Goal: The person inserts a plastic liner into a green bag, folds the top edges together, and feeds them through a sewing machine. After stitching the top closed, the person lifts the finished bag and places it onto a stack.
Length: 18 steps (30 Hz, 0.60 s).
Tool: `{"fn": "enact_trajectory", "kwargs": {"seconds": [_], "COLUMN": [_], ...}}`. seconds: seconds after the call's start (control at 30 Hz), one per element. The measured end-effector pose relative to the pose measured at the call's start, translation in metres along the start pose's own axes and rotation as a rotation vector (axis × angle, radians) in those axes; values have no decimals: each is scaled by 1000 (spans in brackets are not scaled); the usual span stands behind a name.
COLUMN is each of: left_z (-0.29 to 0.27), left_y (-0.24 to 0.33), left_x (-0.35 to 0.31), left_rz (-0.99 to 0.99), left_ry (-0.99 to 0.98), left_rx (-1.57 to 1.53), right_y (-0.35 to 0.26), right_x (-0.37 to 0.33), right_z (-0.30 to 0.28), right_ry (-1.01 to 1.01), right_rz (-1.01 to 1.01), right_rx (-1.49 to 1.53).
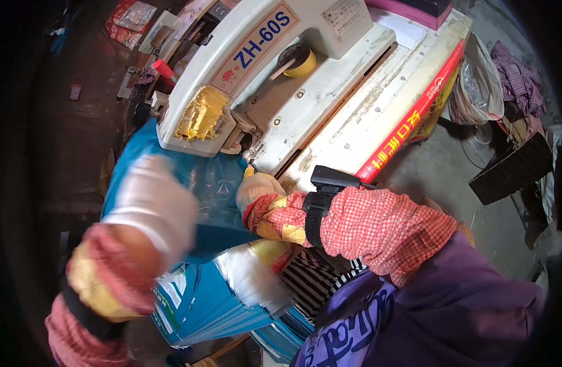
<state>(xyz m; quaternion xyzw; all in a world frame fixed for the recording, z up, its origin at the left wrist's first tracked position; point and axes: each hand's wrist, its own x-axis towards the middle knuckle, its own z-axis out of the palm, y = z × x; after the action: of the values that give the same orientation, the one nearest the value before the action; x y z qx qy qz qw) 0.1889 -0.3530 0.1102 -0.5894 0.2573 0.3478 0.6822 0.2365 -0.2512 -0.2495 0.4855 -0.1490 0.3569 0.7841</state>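
A large white industrial sewing machine (250, 52) stands in front of me, with gold cloth wrapped round the end of its arm. A blue plastic sack (210, 183) lies under its needle end and hangs over the near side. My right hand (259, 186), gloved with yellow on a fingertip, is closed on the sack's edge close beside the presser foot (250, 153); part of its fingers is hidden. My left hand (155, 205), in a white glove, is over the sack's left part. Motion smears its fingers, so its grip is unclear.
A stack of blue sacks (213, 300) lies below, against my lap. On the machine bed sits a yellow cup (299, 61) with a stick in it. A pink-and-black box (415, 11) stands at the far right end. Cluttered items (171, 43) lie beyond the machine, left.
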Motion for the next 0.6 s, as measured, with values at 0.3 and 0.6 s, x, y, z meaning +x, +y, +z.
{"fn": "enact_trajectory", "kwargs": {"seconds": [0.3, 0.6], "left_z": [42, 5], "left_y": [174, -18], "left_x": [12, -29], "left_rz": [276, 144], "left_ry": [343, 626], "left_rx": [-718, -573], "right_y": [-5, 7], "right_x": [31, 96], "right_z": [-33, 29], "right_ry": [-6, -992], "right_rz": [-14, 317], "right_rx": [-40, -355]}}
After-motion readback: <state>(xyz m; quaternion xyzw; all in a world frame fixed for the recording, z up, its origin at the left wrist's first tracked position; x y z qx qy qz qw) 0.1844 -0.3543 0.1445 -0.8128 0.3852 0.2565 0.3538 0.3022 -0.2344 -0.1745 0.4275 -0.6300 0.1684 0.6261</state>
